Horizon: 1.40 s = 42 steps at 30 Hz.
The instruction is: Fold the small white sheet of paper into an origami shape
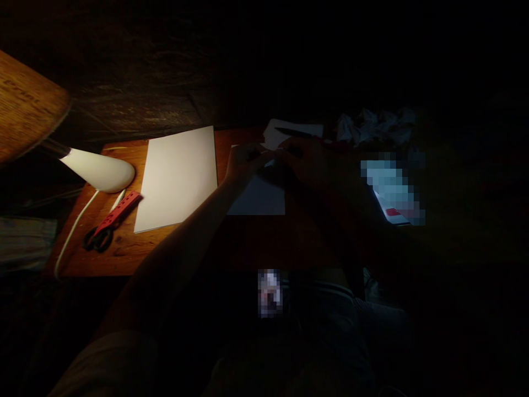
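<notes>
Head view: very dark, lit only by lamp (pixel 101 170) at left end of table (pixel 124 251). Near table's middle, left hand (pixel 243 160) with fingertips pressed together on top edge of sheet (pixel 258 198), pinching it. Right hand (pixel 303 162) just beside it, at same edge from the right, deep in shadow; cannot tell whether fingers there are spread or closed. Sheet flat on table below both hands, lower part bare and pale, forearm crossing its left corner.

Left of sheet, close but apart: stack (pixel 177 176) of white paper, slightly skewed. Between stack and lamp, scissors (pixel 108 223) with black handles and red upper part, lying aslant, handles toward near edge. White cord (pixel 72 231) running from lamp along table's left side. Behind hands, another white paper with dark pen (pixel 294 132) across it. Further right, crumpled paper (pixel 374 124), dim. Right of hands, glowing screen (pixel 392 190), blurred. Top left corner: curved wooden board (pixel 25 105), catching lamp light
</notes>
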Tool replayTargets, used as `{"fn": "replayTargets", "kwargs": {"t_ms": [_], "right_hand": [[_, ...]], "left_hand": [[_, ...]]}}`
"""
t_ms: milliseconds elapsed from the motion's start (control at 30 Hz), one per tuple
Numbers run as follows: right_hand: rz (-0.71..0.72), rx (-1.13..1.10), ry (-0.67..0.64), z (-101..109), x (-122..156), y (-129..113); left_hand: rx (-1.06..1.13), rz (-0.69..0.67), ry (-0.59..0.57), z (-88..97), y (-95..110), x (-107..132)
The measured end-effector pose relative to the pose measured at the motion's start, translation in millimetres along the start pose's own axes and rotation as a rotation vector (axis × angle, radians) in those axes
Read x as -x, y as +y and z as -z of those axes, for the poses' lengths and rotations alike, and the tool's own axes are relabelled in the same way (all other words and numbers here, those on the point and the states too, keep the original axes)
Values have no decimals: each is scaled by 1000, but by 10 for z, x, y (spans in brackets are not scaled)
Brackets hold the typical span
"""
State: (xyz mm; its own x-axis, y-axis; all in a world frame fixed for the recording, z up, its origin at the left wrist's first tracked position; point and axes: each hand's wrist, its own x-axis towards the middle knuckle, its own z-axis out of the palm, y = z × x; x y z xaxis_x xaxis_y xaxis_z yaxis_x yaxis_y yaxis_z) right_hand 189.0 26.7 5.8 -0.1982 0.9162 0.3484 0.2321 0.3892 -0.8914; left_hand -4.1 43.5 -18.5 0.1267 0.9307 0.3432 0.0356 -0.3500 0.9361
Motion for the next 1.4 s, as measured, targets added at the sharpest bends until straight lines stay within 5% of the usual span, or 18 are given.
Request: {"fn": "replayTargets", "kwargs": {"t_ms": [400, 1100, 1400], "right_hand": [[-108, -61, 30, 22, 30, -114], [29, 236, -23, 35, 43, -32], [78, 90, -10, 10, 38, 2]], "left_hand": [[12, 25, 32, 24, -56, 7], [-15, -9, -8, 18, -70, -5], [62, -7, -11, 30, -85, -17]]}}
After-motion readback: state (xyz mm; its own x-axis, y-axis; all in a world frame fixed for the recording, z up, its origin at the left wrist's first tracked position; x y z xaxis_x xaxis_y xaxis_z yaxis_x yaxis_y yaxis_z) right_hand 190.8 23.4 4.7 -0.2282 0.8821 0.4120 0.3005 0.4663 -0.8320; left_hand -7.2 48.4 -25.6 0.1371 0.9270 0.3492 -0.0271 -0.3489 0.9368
